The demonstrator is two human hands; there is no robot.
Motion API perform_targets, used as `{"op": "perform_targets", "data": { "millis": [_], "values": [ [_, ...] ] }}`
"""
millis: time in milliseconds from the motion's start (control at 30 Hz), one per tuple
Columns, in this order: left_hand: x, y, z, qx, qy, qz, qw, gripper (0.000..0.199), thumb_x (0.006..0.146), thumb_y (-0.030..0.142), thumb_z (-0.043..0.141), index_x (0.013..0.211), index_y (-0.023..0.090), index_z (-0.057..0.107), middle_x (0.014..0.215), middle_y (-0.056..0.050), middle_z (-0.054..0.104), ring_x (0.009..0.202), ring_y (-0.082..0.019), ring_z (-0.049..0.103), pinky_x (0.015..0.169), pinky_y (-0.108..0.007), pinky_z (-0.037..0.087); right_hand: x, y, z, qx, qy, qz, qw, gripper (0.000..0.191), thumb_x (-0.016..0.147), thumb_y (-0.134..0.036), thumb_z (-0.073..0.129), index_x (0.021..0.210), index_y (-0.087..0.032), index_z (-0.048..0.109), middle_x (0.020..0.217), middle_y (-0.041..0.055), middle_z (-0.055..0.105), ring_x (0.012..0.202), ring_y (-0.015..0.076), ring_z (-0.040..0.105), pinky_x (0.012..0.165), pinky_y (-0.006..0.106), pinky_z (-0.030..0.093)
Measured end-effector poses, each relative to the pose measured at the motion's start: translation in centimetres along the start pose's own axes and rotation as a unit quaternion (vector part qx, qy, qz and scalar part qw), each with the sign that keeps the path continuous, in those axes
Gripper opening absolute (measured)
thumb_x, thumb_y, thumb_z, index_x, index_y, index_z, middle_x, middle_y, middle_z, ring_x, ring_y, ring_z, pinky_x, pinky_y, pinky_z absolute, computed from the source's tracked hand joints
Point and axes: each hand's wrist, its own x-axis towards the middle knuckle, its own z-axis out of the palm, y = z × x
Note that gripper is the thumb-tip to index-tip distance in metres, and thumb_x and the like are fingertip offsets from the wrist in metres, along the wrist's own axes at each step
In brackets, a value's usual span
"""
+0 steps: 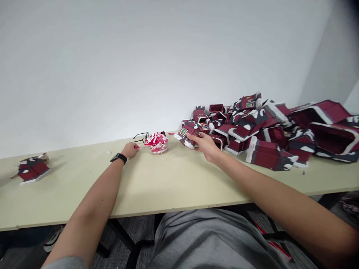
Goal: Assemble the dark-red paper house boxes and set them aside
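My right hand grips a small dark-red toy house with white snow-like trim and a yellow-lit window, in front of the pile. My left hand, with a dark watch on its wrist, pinches a small red piece that looks like a tag or label; fine detail is too small to tell. Between both hands stands a bowl heaped with red-and-white printed pieces. Just behind the left hand lie black-framed glasses, partly hidden by the hand and bowl.
Many similar toy houses, some showing open hollow undersides, are piled along the wall at right. Another house sits at far left. A small white bit and a flat red piece lie on the pale table.
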Motion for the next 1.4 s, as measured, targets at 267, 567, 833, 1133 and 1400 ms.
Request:
{"op": "perform_targets", "data": {
  "millis": [267,567,833,1133,1400],
  "values": [
    [-2.3,10.7,-4.7,-0.321,0.181,0.136,0.919,0.028,0.08,0.034,0.078,0.101,0.016,0.08,0.106,-0.006,0.08,0.098,-0.018,0.074,0.092,-0.029,0.057,0.0,0.3,0.0,-0.046,-0.029,-0.05,0.997,0.054,0.08,-0.038,0.087,0.125,-0.015,0.068,0.128,0.012,0.072,0.098,0.0139,0.07,0.076,0.021,0.054],
    [-8.4,18.6,-2.6,-0.29,0.137,0.275,0.906,0.003,0.08,0.023,0.081,0.083,0.021,0.082,0.09,-0.003,0.078,0.089,-0.015,0.067,0.081,-0.03,0.052,-0.3,0.6,0.0,-0.111,-0.129,-0.044,0.984,0.059,0.076,-0.049,0.088,0.121,-0.015,0.07,0.118,0.0095,0.074,0.086,0.0106,0.068,0.074,0.021,0.051],
    [-8.1,18.5,-1.3,-0.227,0.227,0.361,0.876,0.01,0.091,0.023,0.074,0.086,0.022,0.083,0.08,-0.003,0.076,0.088,-0.016,0.061,0.079,-0.031,0.051,-0.1,0.6,-0.3,-0.123,-0.133,-0.058,0.982,0.058,0.074,-0.051,0.087,0.115,-0.014,0.069,0.109,0.0073,0.073,0.083,0.0088,0.063,0.07,0.019,0.048],
    [-7.6,18.0,-1.2,-0.16,0.238,0.432,0.855,0.026,0.095,0.011,0.057,0.093,0.02,0.082,0.08,-0.004,0.074,0.088,-0.017,0.058,0.079,-0.031,0.051,-0.6,0.2,-0.2,-0.14,-0.147,-0.074,0.976,0.051,0.079,-0.048,0.084,0.114,-0.013,0.075,0.111,0.0082,0.074,0.083,0.0083,0.061,0.074,0.019,0.047],
    [-7.3,17.7,-1.2,-0.127,0.233,0.483,0.834,0.025,0.101,0.026,0.058,0.092,0.02,0.08,0.081,-0.006,0.073,0.086,-0.016,0.058,0.077,-0.032,0.051,-0.1,0.7,-0.6,-0.199,-0.123,-0.104,0.967,0.048,0.079,-0.048,0.084,0.112,-0.013,0.076,0.11,0.0064,0.074,0.085,0.0091,0.062,0.074,0.02,0.044]
  ]
}}
